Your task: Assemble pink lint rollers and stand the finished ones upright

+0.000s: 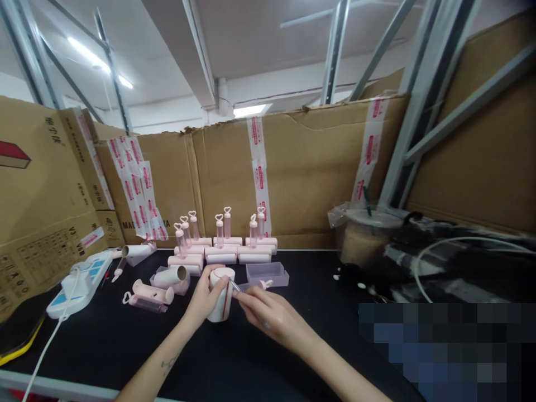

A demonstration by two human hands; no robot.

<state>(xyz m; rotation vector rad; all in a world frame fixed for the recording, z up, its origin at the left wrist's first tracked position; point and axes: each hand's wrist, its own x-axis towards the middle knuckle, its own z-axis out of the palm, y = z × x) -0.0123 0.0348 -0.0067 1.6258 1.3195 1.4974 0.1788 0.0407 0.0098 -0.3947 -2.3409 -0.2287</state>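
Observation:
My left hand (204, 298) is wrapped round a white and pale pink rounded case (218, 312), held upright above the black table, with a brownish slit along its side. Closed in my right hand (268, 314) is a slim tool with a metal tip (234, 286); its tip meets the upper side of the case near my left thumb. The rest of the tool is hidden by my fingers. Just behind my right hand lies a pink heart-topped piece (266, 285), partly covered, beside an open translucent lilac tray (268, 274).
Several pink roller-like units (221, 257) with upright heart-topped tubes stand in rows at the back. Left lie a cardboard-coloured tube (170, 276), a pink part (153, 291) and a white power strip (79, 285). A lidded drink cup (368, 237) stands right, before cardboard walls (318, 167).

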